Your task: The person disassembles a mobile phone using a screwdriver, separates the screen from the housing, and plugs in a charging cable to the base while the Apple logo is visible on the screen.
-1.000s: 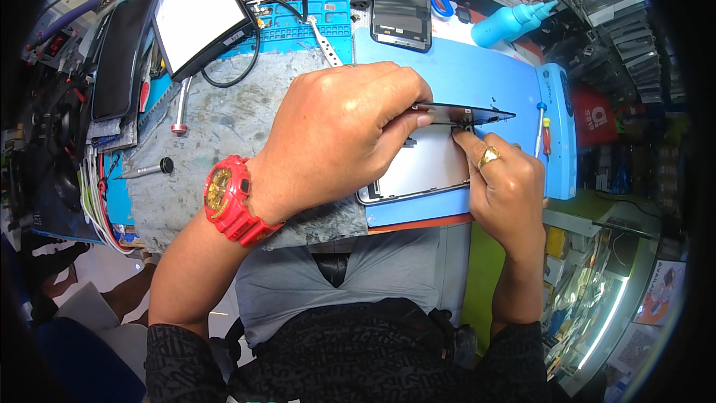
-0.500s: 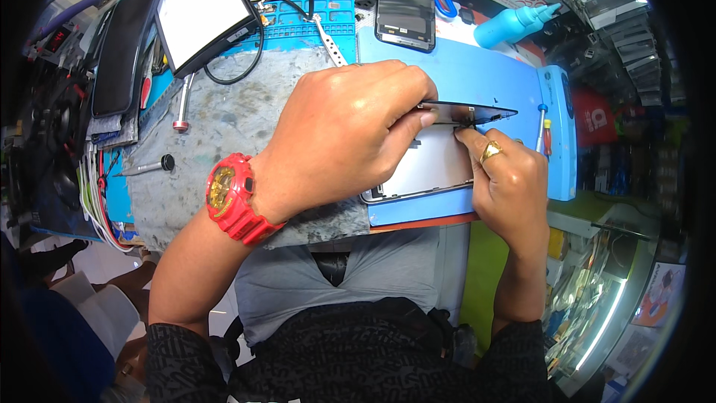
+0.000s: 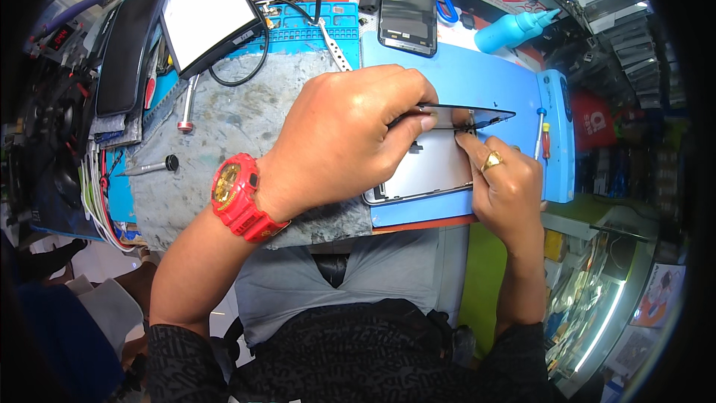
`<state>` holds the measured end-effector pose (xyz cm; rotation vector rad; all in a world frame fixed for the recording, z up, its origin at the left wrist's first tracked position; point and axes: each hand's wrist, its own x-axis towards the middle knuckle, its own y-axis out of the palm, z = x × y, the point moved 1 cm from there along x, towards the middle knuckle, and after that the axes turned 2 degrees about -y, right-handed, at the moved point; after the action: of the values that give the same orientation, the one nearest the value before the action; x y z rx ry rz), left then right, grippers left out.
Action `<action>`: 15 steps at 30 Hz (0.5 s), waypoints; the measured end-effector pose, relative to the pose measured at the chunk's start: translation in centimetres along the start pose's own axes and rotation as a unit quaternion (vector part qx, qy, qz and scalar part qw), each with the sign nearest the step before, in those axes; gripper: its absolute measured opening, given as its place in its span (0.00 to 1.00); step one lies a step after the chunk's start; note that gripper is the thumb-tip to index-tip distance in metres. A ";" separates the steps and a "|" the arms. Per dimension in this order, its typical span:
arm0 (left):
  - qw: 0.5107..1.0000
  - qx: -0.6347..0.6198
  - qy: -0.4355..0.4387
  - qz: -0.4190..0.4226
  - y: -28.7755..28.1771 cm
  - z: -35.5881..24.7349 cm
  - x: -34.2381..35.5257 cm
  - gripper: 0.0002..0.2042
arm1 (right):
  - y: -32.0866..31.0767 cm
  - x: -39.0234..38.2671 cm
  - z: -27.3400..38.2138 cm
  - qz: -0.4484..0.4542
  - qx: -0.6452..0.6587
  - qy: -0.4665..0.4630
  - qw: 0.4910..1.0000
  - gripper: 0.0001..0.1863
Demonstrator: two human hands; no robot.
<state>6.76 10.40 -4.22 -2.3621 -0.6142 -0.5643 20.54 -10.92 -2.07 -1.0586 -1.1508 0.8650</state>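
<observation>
A thin dark phone screen [image 3: 488,116] is pinched by its left edge between the thumb and fingers of my left hand [image 3: 350,134]. It stands tilted up over an opened phone body [image 3: 432,168], whose inside looks silvery with a dark rim. My right hand [image 3: 507,186], with a gold ring, is closed at the body's right side. Its fingertips reach into the gap beneath the raised screen; whatever they grip there is hidden. The body lies on a light blue pad [image 3: 477,78]. A red watch [image 3: 242,194] is on my left wrist.
A loose phone screen [image 3: 407,11] and a light blue squeeze bottle [image 3: 514,30] lie beyond the pad. Screwdrivers [image 3: 540,134] rest at its right. Leftward are a stained grey cloth [image 3: 246,116], metal tools, a white lit panel [image 3: 205,11] and a black phone [image 3: 130,52].
Both hands stay in nearly the same place, the screen still raised. The right hand has shifted very slightly; the whole view has moved a little.
</observation>
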 end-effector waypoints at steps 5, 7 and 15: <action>1.000 0.006 0.013 -0.011 0.3 0.2 0.0 0.06 | 0.6 -0.5 -0.2 -0.021 0.024 0.005 0.999 0.23; 1.000 0.013 0.018 -0.012 0.2 0.2 0.1 0.06 | 0.5 -0.4 -0.2 -0.022 0.023 0.003 1.000 0.23; 1.000 0.020 0.018 -0.006 0.1 0.1 0.0 0.06 | 0.2 -0.1 -0.2 -0.011 0.021 -0.005 1.000 0.21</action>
<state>6.87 10.35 -4.32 -2.3078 -0.6190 -0.5928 20.69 -10.94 -2.33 -1.0058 -1.1466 0.8740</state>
